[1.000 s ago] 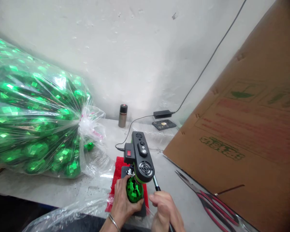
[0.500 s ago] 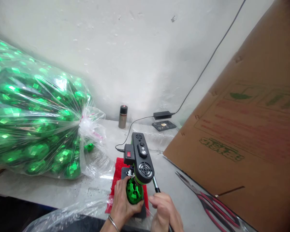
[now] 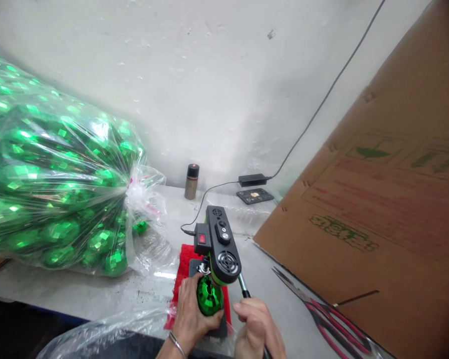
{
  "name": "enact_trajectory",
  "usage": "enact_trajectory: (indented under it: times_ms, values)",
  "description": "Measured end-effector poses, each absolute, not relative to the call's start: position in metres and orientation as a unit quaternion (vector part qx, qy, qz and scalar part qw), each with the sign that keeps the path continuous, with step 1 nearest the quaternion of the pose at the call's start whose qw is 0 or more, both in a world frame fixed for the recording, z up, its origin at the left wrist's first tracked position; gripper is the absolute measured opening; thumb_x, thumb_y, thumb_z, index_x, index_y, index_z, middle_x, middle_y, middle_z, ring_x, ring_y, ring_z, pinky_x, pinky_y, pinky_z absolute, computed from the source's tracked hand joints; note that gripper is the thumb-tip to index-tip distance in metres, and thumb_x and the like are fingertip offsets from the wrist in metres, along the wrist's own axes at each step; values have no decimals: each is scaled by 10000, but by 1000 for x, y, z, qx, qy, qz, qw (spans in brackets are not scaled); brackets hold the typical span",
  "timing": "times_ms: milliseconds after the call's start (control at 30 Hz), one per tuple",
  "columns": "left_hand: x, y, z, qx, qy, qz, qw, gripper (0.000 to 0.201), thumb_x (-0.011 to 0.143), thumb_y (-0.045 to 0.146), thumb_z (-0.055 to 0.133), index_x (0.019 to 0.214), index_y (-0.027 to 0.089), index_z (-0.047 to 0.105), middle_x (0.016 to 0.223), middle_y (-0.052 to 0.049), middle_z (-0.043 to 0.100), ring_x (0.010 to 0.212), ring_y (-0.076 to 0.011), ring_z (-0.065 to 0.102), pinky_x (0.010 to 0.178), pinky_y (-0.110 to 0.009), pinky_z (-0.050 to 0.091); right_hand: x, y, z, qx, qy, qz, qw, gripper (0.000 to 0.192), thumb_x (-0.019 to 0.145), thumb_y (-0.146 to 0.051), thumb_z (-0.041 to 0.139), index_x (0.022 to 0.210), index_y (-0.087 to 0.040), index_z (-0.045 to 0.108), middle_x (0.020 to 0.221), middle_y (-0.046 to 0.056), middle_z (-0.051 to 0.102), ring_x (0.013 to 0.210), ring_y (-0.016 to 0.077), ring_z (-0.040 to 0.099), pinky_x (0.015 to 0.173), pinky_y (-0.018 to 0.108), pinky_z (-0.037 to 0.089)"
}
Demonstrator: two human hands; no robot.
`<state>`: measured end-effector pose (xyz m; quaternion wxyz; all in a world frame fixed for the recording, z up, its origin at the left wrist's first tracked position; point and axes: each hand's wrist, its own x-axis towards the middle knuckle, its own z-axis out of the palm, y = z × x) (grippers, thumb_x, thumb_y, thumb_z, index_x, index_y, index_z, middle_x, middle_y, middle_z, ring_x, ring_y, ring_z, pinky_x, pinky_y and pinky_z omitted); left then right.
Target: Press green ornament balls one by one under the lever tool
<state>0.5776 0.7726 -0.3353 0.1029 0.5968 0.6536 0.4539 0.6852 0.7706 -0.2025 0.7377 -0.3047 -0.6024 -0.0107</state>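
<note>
My left hand (image 3: 192, 309) is curled round a shiny green faceted ball ornament (image 3: 209, 296), thumb on its near side. The ball sits under the head of a small black bench drill press (image 3: 223, 244) with a red switch; the tool tip is hidden by the head. My right hand (image 3: 257, 326) is closed round the lever (image 3: 245, 289) on the machine's right side. Beneath the machine's base lies a red cloth (image 3: 187, 252).
A tied clear bag of green balls (image 3: 60, 199) fills the left. Scissors with red and black handles (image 3: 333, 324) lie right, beside a large cardboard box (image 3: 374, 199). Behind stand a small bottle (image 3: 191, 182), a power adapter (image 3: 253, 179) and a phone (image 3: 255, 195).
The view has shifted slightly, so everything appears a little farther right. Both hands keep their grips, on the ball and on the lever.
</note>
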Motion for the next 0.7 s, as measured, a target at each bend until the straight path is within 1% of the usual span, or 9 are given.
enact_trajectory:
  times_ms: [100, 267, 433, 533, 600, 700]
  values:
    - [577, 773, -334, 597, 653, 451, 113, 741, 627, 294, 830, 1334, 165, 647, 1156, -147, 753, 1088, -387, 723, 991, -605, 610, 685, 769, -203, -312, -600, -6, 737, 325, 1080, -240, 547, 807, -179, 714, 653, -3, 657, 554, 128, 623, 555, 264, 475]
    - [578, 773, -334, 596, 650, 454, 126, 743, 621, 278, 828, 1332, 169, 643, 1196, -153, 751, 1107, -388, 717, 1009, -612, 598, 684, 771, -204, -298, -605, -9, 738, 318, 1083, -227, 537, 818, -187, 708, 654, -2, 660, 561, 128, 622, 519, 255, 444]
    - [578, 774, -335, 590, 651, 458, 136, 751, 623, 290, 819, 1340, 155, 640, 1160, -152, 750, 1092, -391, 713, 1001, -618, 593, 683, 773, -201, -307, -595, -32, 742, 356, 1089, -246, 548, 773, -192, 700, 620, -11, 644, 545, 125, 618, 531, 258, 457]
    - [578, 774, -334, 589, 649, 461, 138, 744, 625, 291, 816, 1334, 151, 643, 1176, -160, 750, 1098, -393, 714, 1006, -616, 594, 682, 773, -204, -301, -597, -41, 743, 380, 1102, -265, 542, 763, -192, 698, 608, -14, 642, 528, 123, 611, 522, 253, 454]
    - [578, 774, -333, 589, 651, 459, 138, 738, 633, 309, 817, 1335, 155, 646, 1174, -160, 752, 1101, -392, 717, 1010, -609, 599, 681, 772, -211, -302, -592, -51, 746, 386, 1106, -274, 543, 765, -189, 703, 619, -15, 654, 532, 119, 618, 579, 264, 504]
    - [577, 774, -332, 595, 650, 454, 132, 722, 652, 344, 817, 1330, 157, 655, 1147, -158, 759, 1091, -393, 725, 1001, -606, 607, 679, 770, -226, -312, -587, -44, 746, 387, 1106, -292, 552, 778, -184, 726, 655, -12, 691, 571, 121, 657, 713, 292, 570]
